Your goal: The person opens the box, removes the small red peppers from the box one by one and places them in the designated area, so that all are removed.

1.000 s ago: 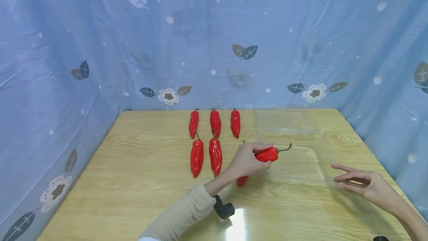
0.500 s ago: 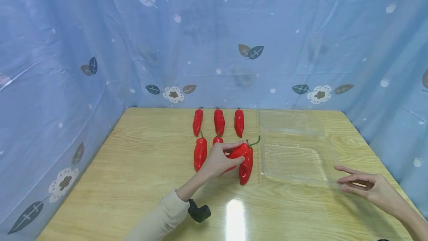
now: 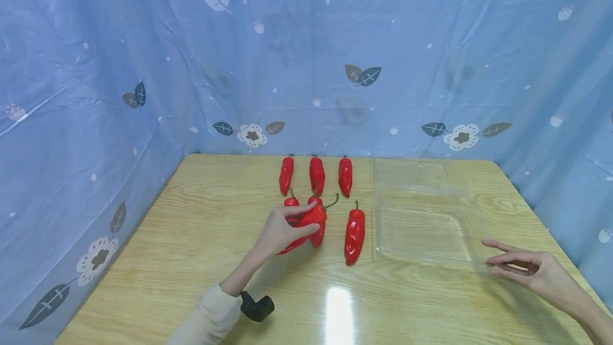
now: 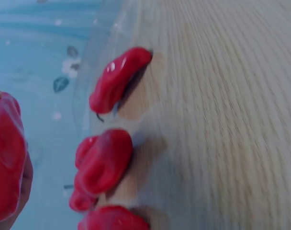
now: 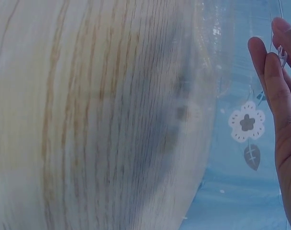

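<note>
My left hand (image 3: 280,230) grips a long red pepper (image 3: 313,214) with a curved green stem, pointing up and right. It is held over the front row, partly covering two red peppers there; the right one of that row, a glossy red pepper (image 3: 354,236), lies uncovered. In the left wrist view the held pepper (image 4: 6,153) fills the left edge. My right hand (image 3: 536,270) is at the near right corner of a transparent plastic clamshell box (image 3: 421,254). Its thumb and fingertips appear to pinch the box's edge, seen as a thin plastic rim (image 5: 282,55) in the right wrist view.
Behind the front row, three red peppers (image 3: 317,174) lie in a back row. The box's other half (image 3: 412,174) lies flat towards the back edge of the wooden table (image 3: 215,217). A blue patterned curtain (image 3: 287,57) encloses the back and sides. A black wrist device (image 3: 258,307) hangs at my left wrist.
My left hand has moved left with the red pepper, from the box's left edge across the front row. The right hand has stayed at the box's corner. The head view has shifted slightly.
</note>
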Demonstrator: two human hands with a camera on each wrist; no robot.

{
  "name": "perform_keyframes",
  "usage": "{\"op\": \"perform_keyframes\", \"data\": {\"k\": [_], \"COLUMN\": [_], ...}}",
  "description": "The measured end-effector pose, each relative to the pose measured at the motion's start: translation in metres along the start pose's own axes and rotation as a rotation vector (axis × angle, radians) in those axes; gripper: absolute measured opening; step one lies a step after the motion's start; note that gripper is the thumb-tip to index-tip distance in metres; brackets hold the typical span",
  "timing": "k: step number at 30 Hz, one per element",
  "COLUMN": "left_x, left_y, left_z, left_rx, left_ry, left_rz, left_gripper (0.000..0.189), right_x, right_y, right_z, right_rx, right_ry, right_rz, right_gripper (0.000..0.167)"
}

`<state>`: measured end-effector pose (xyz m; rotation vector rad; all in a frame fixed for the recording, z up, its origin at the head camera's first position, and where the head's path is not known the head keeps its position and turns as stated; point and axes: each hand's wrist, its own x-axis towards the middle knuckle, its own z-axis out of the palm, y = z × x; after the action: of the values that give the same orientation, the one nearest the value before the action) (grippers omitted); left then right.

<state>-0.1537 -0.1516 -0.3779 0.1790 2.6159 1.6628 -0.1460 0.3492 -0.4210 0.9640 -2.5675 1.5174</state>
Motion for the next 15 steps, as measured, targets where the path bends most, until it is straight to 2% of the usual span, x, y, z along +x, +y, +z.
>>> {"op": "perform_keyframes", "data": {"k": [7,15], "left_x": [0.002,0.019], "left_y": [-0.021,-0.038], "left_z": [-0.012,-0.031], "left_rx": [-0.137,-0.336], "left_ry": [0.146,0.278], "left_rz": [-0.092,-0.197], "left_gripper": [0.049,0.054], "right_x": [0.000,0.000], "right_y": [0.001,0.005], "right_z": [0.001,0.000], "right_rx": [-0.003,0.052], "right_ry": [0.004,-0.022], "right_rz": [-0.007,-0.009], "right_gripper": [0.029,0.029]}}
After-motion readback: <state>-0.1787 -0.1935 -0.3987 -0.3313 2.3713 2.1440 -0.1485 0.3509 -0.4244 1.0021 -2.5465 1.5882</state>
